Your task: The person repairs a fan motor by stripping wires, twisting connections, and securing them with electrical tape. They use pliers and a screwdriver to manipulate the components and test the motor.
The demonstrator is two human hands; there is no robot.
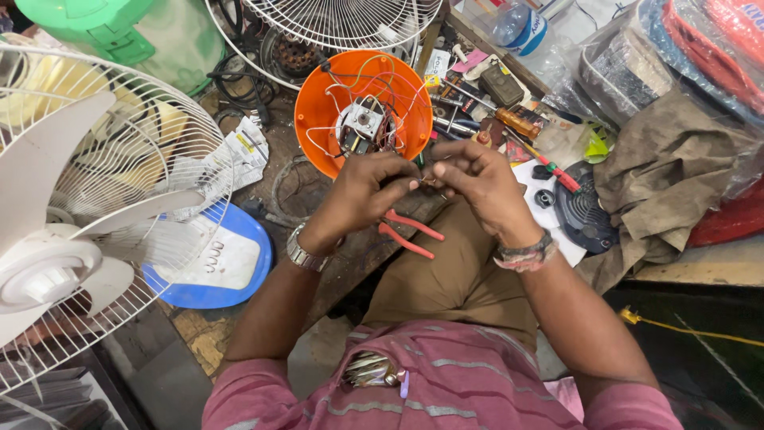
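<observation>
Head view: one orange motor housing (pixel 318 119) at twelve o'clock, one red-handled pliers (pixel 407 232); left hand (pixel 362 195) and right hand (pixel 477 183) pinch thin wires (pixel 428 181) together.

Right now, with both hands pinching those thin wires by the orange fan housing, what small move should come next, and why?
Probably a twist of the wire ends: the left hand and right hand meet fingertip to fingertip on the wires from the orange housing, while the red pliers lie unused on the lap.
</observation>
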